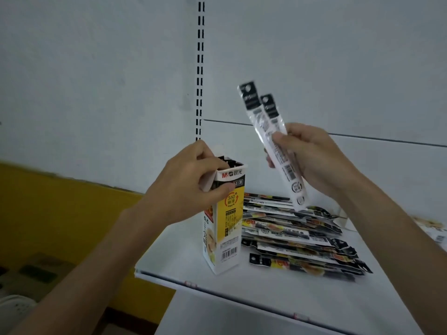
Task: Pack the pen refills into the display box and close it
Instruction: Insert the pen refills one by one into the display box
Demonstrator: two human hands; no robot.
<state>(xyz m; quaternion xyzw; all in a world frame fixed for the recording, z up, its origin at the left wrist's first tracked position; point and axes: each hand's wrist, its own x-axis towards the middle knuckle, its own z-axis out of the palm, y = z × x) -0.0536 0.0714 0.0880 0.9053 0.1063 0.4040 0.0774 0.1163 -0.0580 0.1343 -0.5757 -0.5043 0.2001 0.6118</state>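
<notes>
A tall white and yellow display box (228,228) stands upright on the white shelf (242,293), its top open with dark refill packs showing inside. My left hand (191,182) grips the box near its top, thumb on the front, fingers at the opening beside a raised flap. My right hand (312,160) holds two long clear refill packs (268,131) with black header cards, tilted in the air to the right of the box, above the pile. A heap of several more refill packs (300,235) lies flat on the shelf right of the box.
The shelf's front edge (217,288) runs diagonally below the box, with a second shelf lower down. A slotted upright (200,68) runs up the white back wall. A yellow wall (60,213) and floor lie to the left. More packs (433,228) sit at the far right.
</notes>
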